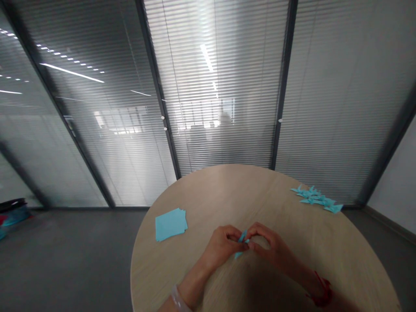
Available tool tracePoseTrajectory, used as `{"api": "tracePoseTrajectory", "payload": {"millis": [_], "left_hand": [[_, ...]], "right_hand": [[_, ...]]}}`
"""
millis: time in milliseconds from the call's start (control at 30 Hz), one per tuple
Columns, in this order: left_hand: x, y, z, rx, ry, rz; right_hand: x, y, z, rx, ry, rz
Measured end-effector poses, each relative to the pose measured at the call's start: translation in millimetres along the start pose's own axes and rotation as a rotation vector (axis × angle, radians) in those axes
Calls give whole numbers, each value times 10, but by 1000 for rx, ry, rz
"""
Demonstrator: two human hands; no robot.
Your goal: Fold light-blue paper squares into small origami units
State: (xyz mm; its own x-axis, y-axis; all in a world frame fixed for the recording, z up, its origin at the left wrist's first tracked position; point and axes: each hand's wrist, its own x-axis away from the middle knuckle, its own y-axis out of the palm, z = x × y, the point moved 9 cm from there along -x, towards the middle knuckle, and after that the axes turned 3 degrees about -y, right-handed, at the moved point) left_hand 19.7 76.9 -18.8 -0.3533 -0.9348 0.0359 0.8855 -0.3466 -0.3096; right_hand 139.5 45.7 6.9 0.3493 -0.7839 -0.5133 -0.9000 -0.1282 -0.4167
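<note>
A small folded piece of light blue paper (242, 242) is pinched between both my hands just above the round wooden table (208, 190). My left hand (222, 245) has its fingers curled closed on the paper's left side. My right hand (268, 245) grips the paper's right side with closed fingers. Most of the paper is hidden between my fingers. A stack of flat light blue paper squares (170, 223) lies on the table to the left of my left hand.
Several folded blue paper shapes (316, 199) lie in a cluster at the table's far right edge. Glass partitions with closed blinds (214, 86) stand behind the table. Grey floor (65, 260) surrounds the table, with some coloured items (13, 212) at the far left.
</note>
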Motion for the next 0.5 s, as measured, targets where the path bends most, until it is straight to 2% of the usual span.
{"api": "tracePoseTrajectory", "payload": {"millis": [333,500], "left_hand": [[7,29,2,-33,15,-23],[27,46,40,-25,61,-28]], "right_hand": [[-10,4,151,14,86,28],[5,-19,129,21,107,67]]}}
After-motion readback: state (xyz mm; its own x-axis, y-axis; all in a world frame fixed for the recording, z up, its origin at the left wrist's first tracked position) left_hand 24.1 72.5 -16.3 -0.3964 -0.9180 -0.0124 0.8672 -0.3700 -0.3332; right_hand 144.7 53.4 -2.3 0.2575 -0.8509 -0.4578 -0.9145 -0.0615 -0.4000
